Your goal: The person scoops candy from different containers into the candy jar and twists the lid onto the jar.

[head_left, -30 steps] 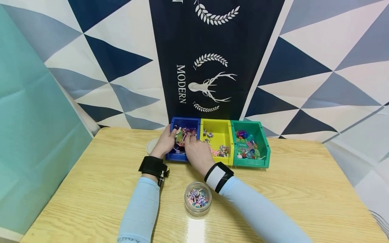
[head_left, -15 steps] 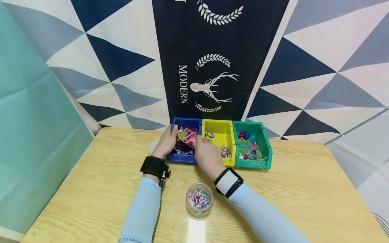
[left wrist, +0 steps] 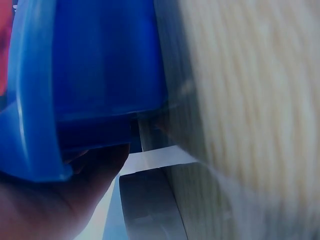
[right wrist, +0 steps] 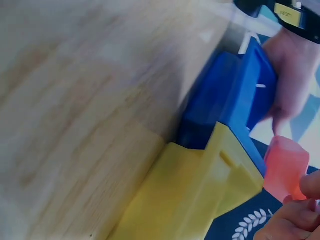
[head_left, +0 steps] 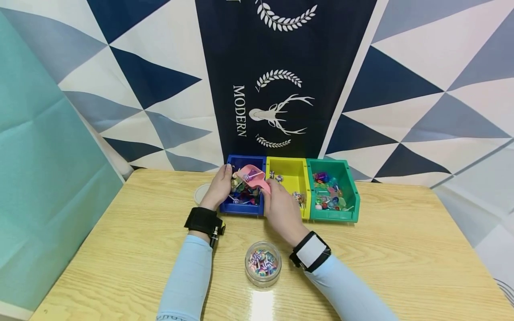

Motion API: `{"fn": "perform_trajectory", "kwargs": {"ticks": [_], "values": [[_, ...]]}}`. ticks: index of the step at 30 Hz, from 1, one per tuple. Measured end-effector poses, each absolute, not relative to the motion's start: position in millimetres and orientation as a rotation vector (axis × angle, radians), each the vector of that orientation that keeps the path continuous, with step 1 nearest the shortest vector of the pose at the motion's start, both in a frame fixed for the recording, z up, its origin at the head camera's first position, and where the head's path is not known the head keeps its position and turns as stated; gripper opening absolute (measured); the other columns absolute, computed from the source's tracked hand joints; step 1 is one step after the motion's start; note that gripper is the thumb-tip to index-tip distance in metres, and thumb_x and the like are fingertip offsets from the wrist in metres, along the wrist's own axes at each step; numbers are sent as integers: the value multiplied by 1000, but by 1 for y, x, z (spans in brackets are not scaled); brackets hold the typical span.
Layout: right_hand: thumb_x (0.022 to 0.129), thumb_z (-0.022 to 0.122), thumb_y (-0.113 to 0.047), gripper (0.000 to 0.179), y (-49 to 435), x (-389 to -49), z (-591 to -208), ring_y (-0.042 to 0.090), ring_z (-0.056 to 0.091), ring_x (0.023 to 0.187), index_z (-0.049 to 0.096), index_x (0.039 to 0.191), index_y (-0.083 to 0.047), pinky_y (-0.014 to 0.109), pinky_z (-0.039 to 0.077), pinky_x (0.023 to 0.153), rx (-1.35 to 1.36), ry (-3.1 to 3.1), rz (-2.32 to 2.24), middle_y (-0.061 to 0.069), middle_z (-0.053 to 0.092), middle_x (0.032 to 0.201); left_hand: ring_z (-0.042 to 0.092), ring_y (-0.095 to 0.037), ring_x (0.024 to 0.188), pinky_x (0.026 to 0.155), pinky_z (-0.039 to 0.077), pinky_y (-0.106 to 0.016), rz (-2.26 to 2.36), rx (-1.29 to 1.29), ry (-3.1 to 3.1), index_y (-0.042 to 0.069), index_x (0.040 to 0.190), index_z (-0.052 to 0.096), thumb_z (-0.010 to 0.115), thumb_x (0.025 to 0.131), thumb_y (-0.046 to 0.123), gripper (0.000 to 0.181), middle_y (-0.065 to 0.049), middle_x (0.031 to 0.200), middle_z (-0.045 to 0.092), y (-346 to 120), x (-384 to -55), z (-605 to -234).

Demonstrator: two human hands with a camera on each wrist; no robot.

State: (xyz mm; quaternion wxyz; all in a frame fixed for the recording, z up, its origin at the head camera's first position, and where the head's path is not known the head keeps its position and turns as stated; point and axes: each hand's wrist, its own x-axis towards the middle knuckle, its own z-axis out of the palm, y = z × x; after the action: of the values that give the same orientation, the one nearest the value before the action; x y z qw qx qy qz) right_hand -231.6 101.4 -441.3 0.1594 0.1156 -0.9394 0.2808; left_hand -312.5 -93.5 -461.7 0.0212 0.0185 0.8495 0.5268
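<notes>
My right hand [head_left: 283,211] pinches the handle of a small pink scoop [head_left: 257,180], raised over the blue bin [head_left: 242,209]. In the scoop lies a striped lollipop charm [head_left: 246,177] with a white stick. From the right wrist, the pink scoop [right wrist: 285,165] shows just past the blue rim, fingers and thumb at its handle. My left hand [head_left: 217,187] grips the left wall of the blue bin, thumb over the rim. Its fingers go round the blue wall [left wrist: 105,60] in the left wrist view. Mixed small charms [head_left: 245,196] fill the bin's floor.
A yellow bin [head_left: 295,178] with some lollipop charms and a green bin [head_left: 353,200] with coloured beads adjoin the blue one. Nearer stands a clear round jar [head_left: 263,281] of small charms. A pale round lid [head_left: 200,194] lies left of the bins.
My right hand has lifted the scoop out of the charms and drawn it right and back, tilting it. Fewer charms now show in it. The left hand stays at the bin wall.
</notes>
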Motion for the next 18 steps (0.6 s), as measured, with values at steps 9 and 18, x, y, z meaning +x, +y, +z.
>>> {"fn": "perform_trajectory", "kwargs": {"ticks": [9, 18], "values": [[106, 50, -25, 34, 125, -214, -434, 19, 51, 65, 54, 131, -2, 31, 42, 55, 375, -2550, 949, 6, 60, 86, 37, -33, 141, 119, 27, -49, 1657, 74, 2631, 4, 154, 31, 24, 111, 38, 55, -19, 151, 41, -92, -313, -462], [103, 58, -19, 26, 154, -181, -429, 13, 45, 63, 59, 124, -5, 26, 39, 52, 517, -2506, 986, -2, 51, 78, 39, -33, 139, 118, 28, -48, 1693, 83, 2614, 2, 153, 33, 26, 111, 36, 54, -20, 148, 44, -92, -312, -460]]}}
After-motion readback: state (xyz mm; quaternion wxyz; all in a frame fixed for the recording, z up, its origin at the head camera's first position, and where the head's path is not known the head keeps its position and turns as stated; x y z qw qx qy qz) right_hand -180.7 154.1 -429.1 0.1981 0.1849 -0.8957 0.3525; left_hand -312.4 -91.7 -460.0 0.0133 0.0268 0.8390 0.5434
